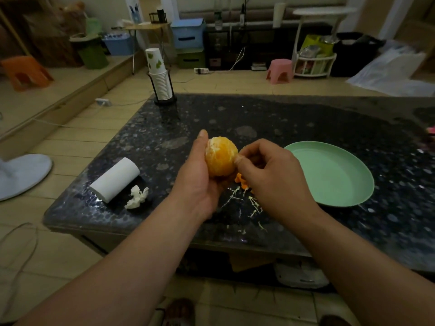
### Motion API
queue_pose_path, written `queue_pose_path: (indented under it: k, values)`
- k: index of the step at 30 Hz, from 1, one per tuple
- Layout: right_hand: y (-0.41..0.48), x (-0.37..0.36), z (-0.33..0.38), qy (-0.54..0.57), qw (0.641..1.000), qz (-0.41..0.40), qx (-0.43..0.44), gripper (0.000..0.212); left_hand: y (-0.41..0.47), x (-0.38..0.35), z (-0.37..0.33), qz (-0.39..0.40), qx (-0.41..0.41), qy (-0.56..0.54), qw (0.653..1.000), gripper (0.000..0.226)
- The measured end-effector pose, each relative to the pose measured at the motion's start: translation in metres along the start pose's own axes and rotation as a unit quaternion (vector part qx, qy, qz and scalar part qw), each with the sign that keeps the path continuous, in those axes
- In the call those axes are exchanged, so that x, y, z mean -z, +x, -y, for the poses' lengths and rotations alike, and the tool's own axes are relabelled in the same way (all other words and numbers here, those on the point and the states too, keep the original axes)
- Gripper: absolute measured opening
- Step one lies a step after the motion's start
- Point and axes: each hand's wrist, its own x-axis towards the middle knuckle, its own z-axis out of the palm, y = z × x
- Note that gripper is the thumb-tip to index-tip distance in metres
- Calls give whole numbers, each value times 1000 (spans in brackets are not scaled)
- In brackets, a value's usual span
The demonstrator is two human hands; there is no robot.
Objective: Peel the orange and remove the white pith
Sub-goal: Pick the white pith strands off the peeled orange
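Note:
A peeled orange (220,156) with patches of white pith on its top left is held above the dark speckled table (294,123). My left hand (196,180) grips it from the left and below, thumb up along its side. My right hand (270,175) pinches a bit of pith at the orange's right side between thumb and forefinger. Orange peel pieces (241,180) lie on the table under my hands. Thin white pith strands (244,201) are scattered in front of them.
A pale green plate (334,175) sits to the right of my hands. A white paper roll (115,180) and a crumpled tissue (137,196) lie at the left. A stack of paper cups in a holder (161,78) stands at the table's far left corner.

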Motion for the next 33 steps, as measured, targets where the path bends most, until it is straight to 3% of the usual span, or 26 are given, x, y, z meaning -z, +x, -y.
queue_pose_path:
  k: [7,18,22,26,33]
  values:
    - [1,1,0,16,1000,1,-14,8,5,1,3,-4,-61,54,997,50]
    - [-1,2,-4,-149,986,14,70,7,-4,0,5,-23,-165,203,965,47]
    - [-1,-1,-6,-102,993,-2,61,13,-3,-2,5,-20,-134,182,974,43]
    - [-2,-2,-6,-67,997,0,45,14,0,-1,4,-5,-68,84,994,47]
    - [0,-6,-21,-124,991,50,-24,26,4,6,-7,7,69,-105,992,67]
